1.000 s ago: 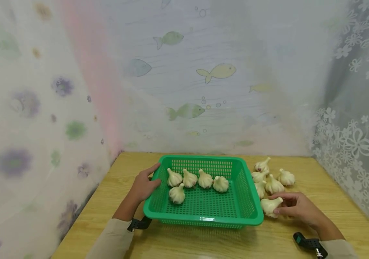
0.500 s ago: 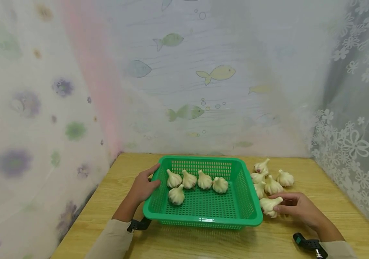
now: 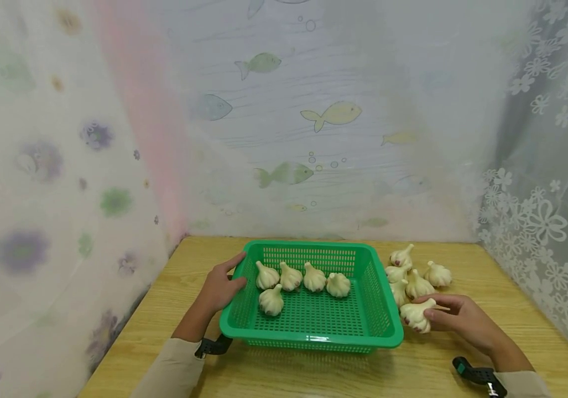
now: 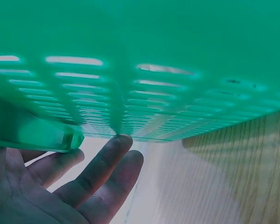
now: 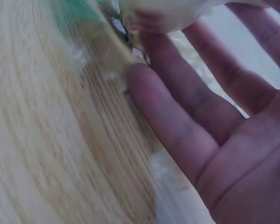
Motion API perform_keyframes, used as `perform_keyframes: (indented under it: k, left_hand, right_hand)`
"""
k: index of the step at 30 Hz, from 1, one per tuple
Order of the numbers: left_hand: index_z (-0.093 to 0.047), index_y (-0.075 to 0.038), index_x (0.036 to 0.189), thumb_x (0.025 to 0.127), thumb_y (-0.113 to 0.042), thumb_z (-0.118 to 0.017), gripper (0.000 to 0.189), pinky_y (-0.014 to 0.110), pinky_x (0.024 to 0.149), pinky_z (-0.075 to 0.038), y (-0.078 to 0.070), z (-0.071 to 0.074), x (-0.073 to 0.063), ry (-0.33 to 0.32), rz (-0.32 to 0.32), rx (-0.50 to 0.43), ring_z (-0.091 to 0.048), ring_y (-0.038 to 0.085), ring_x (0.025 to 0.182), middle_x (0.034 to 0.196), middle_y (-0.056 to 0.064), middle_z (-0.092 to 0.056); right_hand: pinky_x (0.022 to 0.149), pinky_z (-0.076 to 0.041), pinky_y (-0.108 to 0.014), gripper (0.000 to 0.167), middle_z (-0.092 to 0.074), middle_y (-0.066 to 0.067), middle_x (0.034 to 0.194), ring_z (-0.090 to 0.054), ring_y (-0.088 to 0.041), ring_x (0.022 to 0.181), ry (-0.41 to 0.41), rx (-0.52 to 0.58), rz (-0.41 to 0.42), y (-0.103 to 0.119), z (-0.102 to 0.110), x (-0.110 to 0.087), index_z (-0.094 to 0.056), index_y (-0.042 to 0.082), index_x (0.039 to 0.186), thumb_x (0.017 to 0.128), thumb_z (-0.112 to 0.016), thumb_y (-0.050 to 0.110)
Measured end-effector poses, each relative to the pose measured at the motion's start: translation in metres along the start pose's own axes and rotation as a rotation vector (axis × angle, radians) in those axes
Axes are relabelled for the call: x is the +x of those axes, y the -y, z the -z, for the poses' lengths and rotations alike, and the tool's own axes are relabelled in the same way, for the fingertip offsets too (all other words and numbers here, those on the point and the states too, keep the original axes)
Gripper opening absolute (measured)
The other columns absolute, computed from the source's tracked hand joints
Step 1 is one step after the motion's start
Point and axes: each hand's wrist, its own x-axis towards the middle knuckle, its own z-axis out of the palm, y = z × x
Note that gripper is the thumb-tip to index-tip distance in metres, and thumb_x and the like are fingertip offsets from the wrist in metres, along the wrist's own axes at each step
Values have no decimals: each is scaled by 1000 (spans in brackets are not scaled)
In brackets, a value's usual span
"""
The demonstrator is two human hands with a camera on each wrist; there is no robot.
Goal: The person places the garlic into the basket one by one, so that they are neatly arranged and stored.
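Observation:
A green plastic basket [image 3: 313, 341] with slotted walls stands on the table, with several garlic bulbs in it: a row of them [image 3: 314, 277] at the back and one [image 3: 271, 300] in front at the left. My left hand [image 3: 220, 288] holds the basket's left rim, thumb over the edge; the left wrist view shows fingertips [image 4: 119, 142] by the slotted outer wall. Just outside the basket's right wall, my right hand [image 3: 455, 319] pinches a garlic bulb [image 3: 415, 316] between thumb and fingers, its stem pointing up and right. Only the bulb's lower part [image 5: 163, 14] shows in the right wrist view.
Several more garlic bulbs [image 3: 419, 285] lie loose on the wooden table [image 3: 164, 337], right of the basket and behind my right hand. Patterned translucent curtains [image 3: 284, 121] close off the back and both sides.
The garlic bulb in my right hand has tilted, its root end turning more toward me, and the thumb has shifted up along it. My left hand keeps its hold on the basket.

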Motion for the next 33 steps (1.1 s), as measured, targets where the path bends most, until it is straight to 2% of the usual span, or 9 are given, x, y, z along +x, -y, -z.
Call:
perform_keyframes:
  k: [3,6,9,15,22,25,29,33]
  left_hand:
    - [-40,-20,162,96,-12,-56,68,37,63,-54,1,0,1,-2,-1,-2,-69,41,117,165,18,-36]
    - [-40,-20,161,96,-12,-57,68,37,62,-54,2,0,1,-1,0,-6,-70,40,115,165,18,-37]
    - [-40,-21,161,97,-12,-57,67,37,62,-54,3,0,2,2,-2,-9,-70,39,115,165,18,-37]
    - [-40,-22,161,96,-12,-57,68,37,62,-54,4,0,2,-3,-4,-5,-69,40,116,166,18,-36]
    - [-40,-22,161,98,-13,-57,67,36,61,-53,4,0,2,-6,0,0,-70,38,113,166,18,-35]
    - [-40,-21,161,97,-13,-57,67,37,61,-53,3,-1,2,-4,-7,-7,-70,39,114,166,18,-35]
    - [-39,-21,162,98,-13,-57,66,37,63,-54,2,-2,2,5,-9,-13,-69,40,116,166,17,-35]
    - [-40,-23,161,99,-13,-57,66,36,63,-54,3,-1,1,-5,7,-4,-67,41,120,166,17,-35]
  right_hand:
    - [95,-57,-50,48,-67,5,136,-71,-23,116,111,134,-6,-1,2,2,-33,-15,153,112,-38,9]
    - [94,-56,-53,48,-68,0,135,-71,-25,115,169,179,-25,-1,3,3,-29,-14,155,113,-33,10]
    - [92,-58,-52,48,-68,3,133,-72,-21,111,156,139,-47,0,2,2,-33,-12,154,113,-36,12]
    - [90,-59,-49,51,-64,13,140,-69,-15,120,105,68,-31,3,0,0,-39,-10,153,105,-52,2]
    - [86,-60,-51,51,-69,9,131,-72,-21,113,86,40,-12,9,-1,3,-45,-5,151,102,-58,0]
    - [85,-60,-50,51,-67,9,135,-72,-20,114,63,-4,7,14,0,4,-46,-7,150,102,-59,2]
    - [83,-61,-49,50,-59,10,143,-71,-17,114,20,-73,43,22,2,4,-50,-2,149,101,-62,3]
    - [83,-61,-49,52,-59,8,143,-72,-16,113,-1,-106,68,32,3,7,-47,-7,149,101,-63,3]
